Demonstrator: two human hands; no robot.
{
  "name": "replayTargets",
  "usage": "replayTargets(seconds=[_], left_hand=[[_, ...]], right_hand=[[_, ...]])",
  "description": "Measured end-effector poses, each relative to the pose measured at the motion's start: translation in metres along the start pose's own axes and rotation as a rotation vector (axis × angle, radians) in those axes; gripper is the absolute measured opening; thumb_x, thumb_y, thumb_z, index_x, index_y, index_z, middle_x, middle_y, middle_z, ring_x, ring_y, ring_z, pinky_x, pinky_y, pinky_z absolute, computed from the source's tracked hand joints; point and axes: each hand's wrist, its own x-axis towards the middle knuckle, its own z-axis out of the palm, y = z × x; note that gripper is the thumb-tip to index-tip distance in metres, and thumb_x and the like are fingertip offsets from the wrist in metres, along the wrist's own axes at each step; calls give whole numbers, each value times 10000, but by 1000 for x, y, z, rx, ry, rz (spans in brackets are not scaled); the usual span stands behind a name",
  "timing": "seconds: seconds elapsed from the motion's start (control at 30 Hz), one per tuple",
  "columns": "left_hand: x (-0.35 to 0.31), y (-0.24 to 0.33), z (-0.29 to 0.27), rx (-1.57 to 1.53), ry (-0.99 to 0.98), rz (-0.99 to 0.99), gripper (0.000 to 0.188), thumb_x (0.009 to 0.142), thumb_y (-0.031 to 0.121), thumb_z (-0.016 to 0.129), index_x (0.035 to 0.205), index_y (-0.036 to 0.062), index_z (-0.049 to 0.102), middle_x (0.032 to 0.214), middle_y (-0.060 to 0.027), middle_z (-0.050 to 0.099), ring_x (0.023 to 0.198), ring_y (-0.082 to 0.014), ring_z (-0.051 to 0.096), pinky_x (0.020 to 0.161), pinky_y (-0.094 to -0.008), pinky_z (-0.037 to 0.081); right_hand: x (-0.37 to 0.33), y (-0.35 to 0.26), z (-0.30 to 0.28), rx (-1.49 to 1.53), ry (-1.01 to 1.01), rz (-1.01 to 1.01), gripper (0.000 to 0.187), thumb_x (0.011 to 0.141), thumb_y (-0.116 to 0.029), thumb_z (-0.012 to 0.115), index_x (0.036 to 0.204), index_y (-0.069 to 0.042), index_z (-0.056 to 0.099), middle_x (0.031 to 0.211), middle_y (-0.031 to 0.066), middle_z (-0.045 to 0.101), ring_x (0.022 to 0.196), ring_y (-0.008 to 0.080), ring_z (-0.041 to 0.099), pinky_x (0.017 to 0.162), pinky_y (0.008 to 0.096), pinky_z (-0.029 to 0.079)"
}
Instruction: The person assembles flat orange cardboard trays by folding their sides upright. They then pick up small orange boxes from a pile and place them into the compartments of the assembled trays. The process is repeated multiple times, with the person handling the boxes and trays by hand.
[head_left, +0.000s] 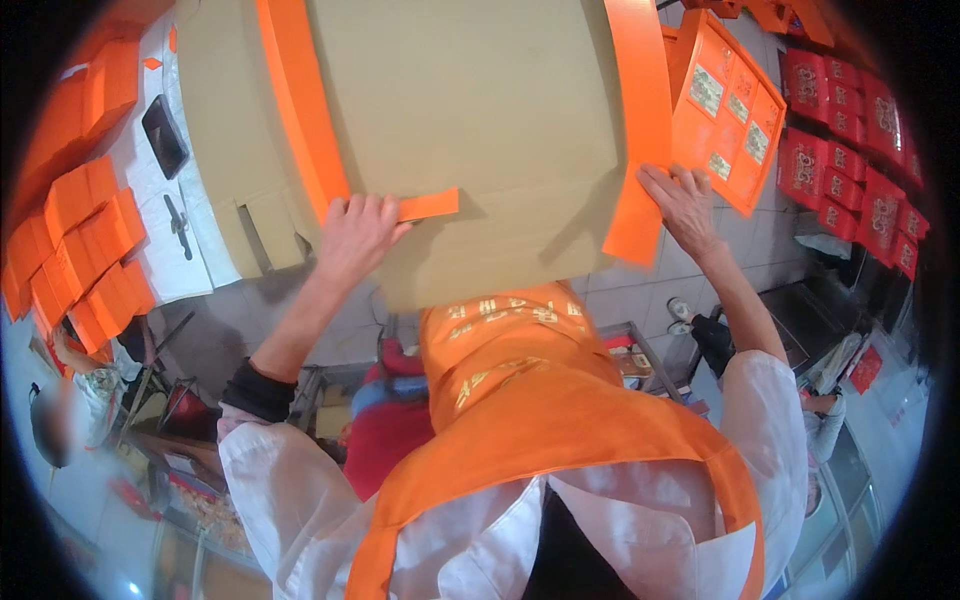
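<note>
A large tan cardboard sheet (470,120) lies in front of me, with a bright orange strip along its left and right sides. My left hand (355,235) is closed around the lower end of the left orange strip (300,100); a short orange tab (432,205) sticks out to the right past its fingers. At the opposite side, my right hand (685,205) grips the edge of the right orange strip (643,90), whose lower end (633,225) angles down and leftward. Fingers partly hide where each strip is held.
Stacked orange pieces (75,250) and a black phone-like object (165,137) lie on a white-covered table at left. An orange printed panel (728,115) stands at right, beyond it red packages (845,150). Another person's foot (680,315) shows on the right.
</note>
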Motion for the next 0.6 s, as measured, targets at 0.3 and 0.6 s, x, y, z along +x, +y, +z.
replayTargets(seconds=[0.3, 0.6], left_hand=[[2, 9, 13, 100, 171, -92, 507, 722, 284, 654, 1174, 104, 510, 749, -12, 478, 695, -163, 477, 593, -309, 346], [-4, 1, 5, -176, 402, 233, 462, 675, 38, 603, 1129, 117, 579, 884, -49, 554, 823, -192, 562, 662, -299, 430]], right_hand=[[57, -29, 20, 226, 199, -219, 361, 769, -140, 502, 1129, -132, 481, 806, 21, 488, 787, 181, 524, 718, 322, 399], [65, -20, 8, 115, 201, -513, 554, 772, -150, 483, 1301, -296, 405, 704, -22, 415, 669, 128, 466, 606, 266, 350]])
